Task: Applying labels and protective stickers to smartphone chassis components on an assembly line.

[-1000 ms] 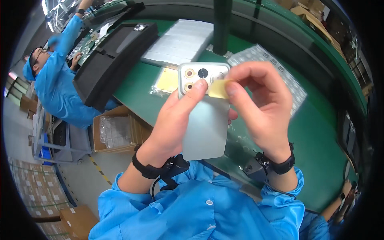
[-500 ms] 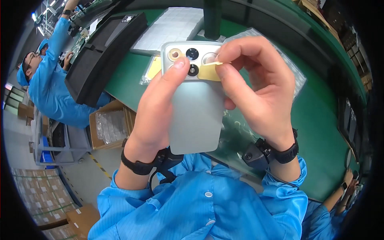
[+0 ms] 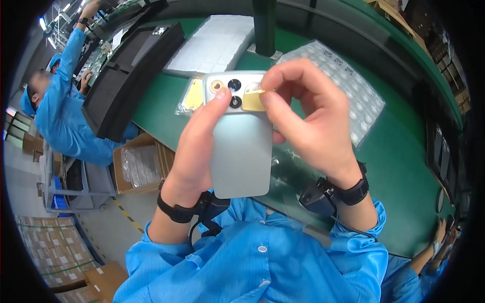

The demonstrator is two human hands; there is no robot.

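Scene: We sit at a green bench [image 3: 399,166] in blue sleeves, both hands raised over it with a silver phone back cover [image 3: 241,151] between them.
Left hand: Our left hand [image 3: 197,146] grips the cover along its left edge, fingers wrapped behind it and the thumb laid up the face, its tip resting beside the camera block [image 3: 233,92].
Right hand: Our right hand [image 3: 308,121] pinches a small yellow film tab [image 3: 252,101] between thumb and forefinger at the right side of the camera block; the other fingers curl loosely.
Where the cover is: It hangs in the air above the near edge of the bench, close to our chest, touching nothing but our hands.
Which way it points: Its long axis runs away from us, camera end far, plain end near; the outer face looks up at us.
Doing it well: We judge the pull should be slow and low along the surface, with the left thumb bracing the block, and with fingertips kept off the lens rings.
Risk: A sharp tug could tear the tab or smudge the lenses, in our view.
Around us: A clear blister tray [image 3: 343,86] of small parts lies to the right, a white tray [image 3: 212,45] and a black tray [image 3: 126,76] farther back, a dark post [image 3: 264,25] between them.
Nearby: A co-worker [image 3: 60,116] in blue works at the left.
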